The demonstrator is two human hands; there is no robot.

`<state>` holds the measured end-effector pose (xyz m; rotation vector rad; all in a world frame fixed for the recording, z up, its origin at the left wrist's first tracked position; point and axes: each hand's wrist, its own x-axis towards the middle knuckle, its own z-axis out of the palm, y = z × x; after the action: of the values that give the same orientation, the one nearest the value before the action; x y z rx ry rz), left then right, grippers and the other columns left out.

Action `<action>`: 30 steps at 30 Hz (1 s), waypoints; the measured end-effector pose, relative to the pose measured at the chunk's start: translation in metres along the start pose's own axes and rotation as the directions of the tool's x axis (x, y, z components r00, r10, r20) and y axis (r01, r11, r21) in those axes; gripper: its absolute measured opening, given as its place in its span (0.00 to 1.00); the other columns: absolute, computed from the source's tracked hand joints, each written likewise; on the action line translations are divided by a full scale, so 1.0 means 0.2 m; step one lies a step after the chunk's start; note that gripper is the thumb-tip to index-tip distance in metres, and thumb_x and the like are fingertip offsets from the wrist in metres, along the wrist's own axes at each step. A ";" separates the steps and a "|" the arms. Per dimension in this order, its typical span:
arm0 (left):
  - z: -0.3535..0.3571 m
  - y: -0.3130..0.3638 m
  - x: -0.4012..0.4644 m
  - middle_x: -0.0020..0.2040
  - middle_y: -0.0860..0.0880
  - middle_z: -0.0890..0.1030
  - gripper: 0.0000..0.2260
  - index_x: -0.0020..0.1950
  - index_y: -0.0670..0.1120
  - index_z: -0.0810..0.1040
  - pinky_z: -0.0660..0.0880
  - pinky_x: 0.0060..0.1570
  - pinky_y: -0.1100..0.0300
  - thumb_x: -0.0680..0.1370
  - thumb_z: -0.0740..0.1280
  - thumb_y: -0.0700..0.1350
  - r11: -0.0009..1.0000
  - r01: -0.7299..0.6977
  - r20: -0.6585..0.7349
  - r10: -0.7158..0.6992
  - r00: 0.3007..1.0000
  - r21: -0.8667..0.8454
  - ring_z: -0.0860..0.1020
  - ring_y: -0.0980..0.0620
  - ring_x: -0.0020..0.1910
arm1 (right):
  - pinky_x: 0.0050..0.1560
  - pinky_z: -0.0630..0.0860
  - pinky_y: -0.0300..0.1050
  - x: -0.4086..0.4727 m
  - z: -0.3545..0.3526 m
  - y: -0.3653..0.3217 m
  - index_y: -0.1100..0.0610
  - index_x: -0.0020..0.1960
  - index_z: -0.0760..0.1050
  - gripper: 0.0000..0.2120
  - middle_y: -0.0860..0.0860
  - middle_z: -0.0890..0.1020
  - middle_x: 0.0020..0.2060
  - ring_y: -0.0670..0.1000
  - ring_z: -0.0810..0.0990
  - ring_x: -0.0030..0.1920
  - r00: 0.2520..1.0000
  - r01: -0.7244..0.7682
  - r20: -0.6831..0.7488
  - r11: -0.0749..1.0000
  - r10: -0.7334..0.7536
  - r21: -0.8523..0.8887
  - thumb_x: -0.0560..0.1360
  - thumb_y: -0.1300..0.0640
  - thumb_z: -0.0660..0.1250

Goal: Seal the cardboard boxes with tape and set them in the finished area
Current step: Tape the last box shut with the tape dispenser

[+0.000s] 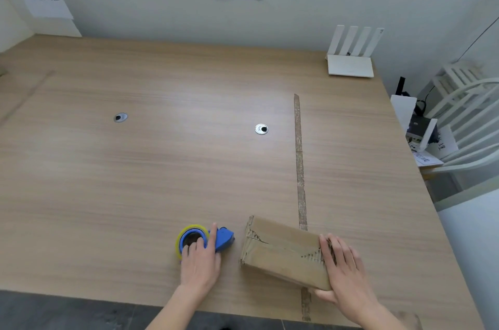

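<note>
1 cardboard box [283, 250] gripped by right hand [344, 273], left hand [199, 262] gripping 1 tape dispenser [222, 239]

Worn brown cardboard box [283, 251] lying flat (top seam torn), blue tape dispenser [218, 239] just left, yellow roll
</note>
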<state>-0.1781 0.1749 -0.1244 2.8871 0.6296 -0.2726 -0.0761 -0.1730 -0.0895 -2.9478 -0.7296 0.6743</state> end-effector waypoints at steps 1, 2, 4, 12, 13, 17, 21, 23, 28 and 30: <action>-0.02 0.04 0.01 0.44 0.38 0.78 0.38 0.75 0.44 0.71 0.76 0.44 0.44 0.65 0.78 0.44 1.000 0.026 -0.027 -0.026 0.999 0.004 0.78 0.38 0.42 | 0.69 0.61 0.59 0.00 0.00 0.00 0.62 0.79 0.59 0.69 0.61 0.71 0.71 0.61 0.68 0.71 1.000 -0.009 0.001 1.000 0.009 0.000 0.51 0.24 0.75; -0.06 0.09 0.02 0.51 0.34 0.79 0.35 0.74 0.42 0.72 0.75 0.53 0.40 0.67 0.76 0.44 0.999 0.038 -0.081 -0.038 0.996 -0.003 0.78 0.34 0.51 | 0.69 0.61 0.60 0.00 0.00 -0.01 0.62 0.79 0.59 0.68 0.61 0.71 0.71 0.61 0.68 0.71 1.000 -0.018 0.000 1.000 0.018 -0.002 0.51 0.23 0.74; -0.14 0.23 0.03 0.66 0.34 0.74 0.29 0.74 0.40 0.70 0.71 0.66 0.42 0.74 0.68 0.45 0.996 -0.032 -0.177 0.017 0.984 -0.079 0.73 0.34 0.66 | 0.68 0.61 0.60 -0.01 -0.01 -0.01 0.61 0.79 0.58 0.68 0.61 0.71 0.70 0.61 0.68 0.70 0.999 -0.040 0.002 0.999 0.040 0.013 0.52 0.23 0.74; -0.24 0.65 0.12 0.81 0.52 0.57 0.33 0.83 0.49 0.49 0.60 0.74 0.56 0.83 0.62 0.52 0.821 0.048 0.194 0.078 0.978 -0.570 0.59 0.52 0.78 | 0.53 0.73 0.61 -0.08 0.00 -0.09 0.58 0.78 0.61 0.64 0.62 0.74 0.67 0.64 0.73 0.61 0.988 -0.150 0.056 0.981 0.144 0.124 0.53 0.22 0.69; -0.25 0.66 0.16 0.80 0.52 0.60 0.33 0.83 0.49 0.50 0.61 0.74 0.55 0.83 0.62 0.53 0.853 0.028 0.198 0.089 0.976 -0.521 0.61 0.51 0.78 | 0.49 0.77 0.61 -0.10 0.00 -0.11 0.55 0.78 0.64 0.60 0.62 0.74 0.67 0.64 0.75 0.58 0.988 -0.145 0.069 0.979 0.136 0.143 0.56 0.21 0.66; -0.34 0.70 0.30 0.71 0.49 0.74 0.28 0.80 0.50 0.57 0.68 0.66 0.53 0.83 0.61 0.55 0.975 -0.056 0.005 0.059 0.998 -0.216 0.73 0.47 0.67 | 0.47 0.81 0.47 -0.18 -0.06 -0.14 0.40 0.78 0.63 0.47 0.59 0.74 0.70 0.52 0.83 0.52 0.999 0.049 -0.007 0.995 -0.048 0.086 0.64 0.20 0.59; -0.34 0.74 0.27 0.78 0.48 0.64 0.27 0.80 0.53 0.58 0.59 0.75 0.50 0.82 0.61 0.55 0.956 -0.104 -0.068 0.089 0.994 -0.275 0.64 0.46 0.75 | 0.48 0.79 0.41 -0.19 -0.06 -0.14 0.38 0.80 0.58 0.51 0.59 0.73 0.72 0.49 0.83 0.56 0.991 0.129 0.009 0.983 -0.131 0.131 0.59 0.28 0.69; -0.32 0.69 0.22 0.79 0.49 0.63 0.27 0.80 0.53 0.60 0.58 0.77 0.49 0.82 0.61 0.55 0.948 -0.137 -0.114 0.108 0.988 -0.288 0.63 0.48 0.76 | 0.46 0.79 0.41 -0.15 -0.02 -0.19 0.37 0.80 0.57 0.56 0.58 0.73 0.71 0.49 0.84 0.53 0.995 0.099 -0.029 0.980 -0.096 0.170 0.57 0.30 0.76; -0.25 0.41 0.12 0.75 0.47 0.70 0.25 0.77 0.47 0.67 0.63 0.73 0.50 0.81 0.65 0.51 0.960 -0.030 -0.173 -0.019 0.985 -0.279 0.68 0.45 0.72 | 0.47 0.81 0.47 -0.05 0.01 -0.31 0.40 0.80 0.58 0.55 0.63 0.71 0.71 0.56 0.84 0.54 0.989 0.037 -0.147 0.978 -0.006 0.203 0.59 0.33 0.79; -0.20 0.28 0.08 0.72 0.45 0.73 0.26 0.75 0.45 0.69 0.68 0.69 0.48 0.79 0.63 0.54 0.964 0.052 -0.181 -0.102 0.978 -0.262 0.72 0.43 0.68 | 0.50 0.82 0.47 -0.06 -0.03 -0.33 0.37 0.80 0.55 0.53 0.62 0.68 0.74 0.57 0.83 0.58 0.988 0.039 -0.157 0.973 -0.002 0.229 0.62 0.29 0.75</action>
<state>-0.1345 0.1385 -0.0827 2.6608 0.7505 0.0775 -0.1118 -0.1189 -0.0717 -2.7375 -0.6207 0.4824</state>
